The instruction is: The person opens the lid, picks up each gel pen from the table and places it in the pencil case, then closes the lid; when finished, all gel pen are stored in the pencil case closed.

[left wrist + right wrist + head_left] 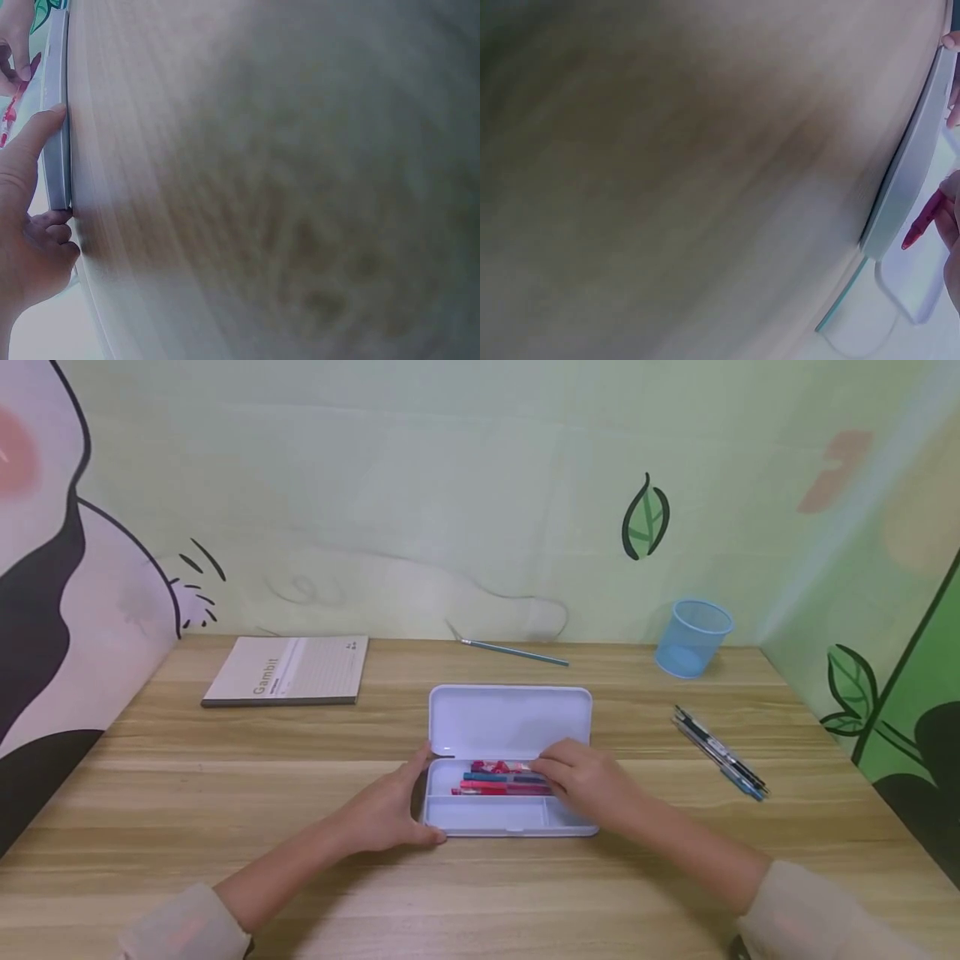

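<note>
A white pencil case [510,720] lies on the table with its lid folded back. My left hand [386,810] grips its left end, thumb at the front corner and fingers along the side and back. The thumb [46,124] also shows on the case's front wall [57,150] in the left wrist view. My right hand [588,781] reaches over the right half of the case and pinches a red pen [924,220], whose pointed end sticks out past the fingers. Blue, pink and red pens [487,786] lie in the rear compartment, their right ends under my right hand.
A notebook [288,670] lies at the back left. Behind the case is a thin blue paintbrush [517,652]. A blue mesh pen cup [692,639] stands at the back right, with several pens [720,753] in front of it. A patterned backdrop [450,510] rises behind the table.
</note>
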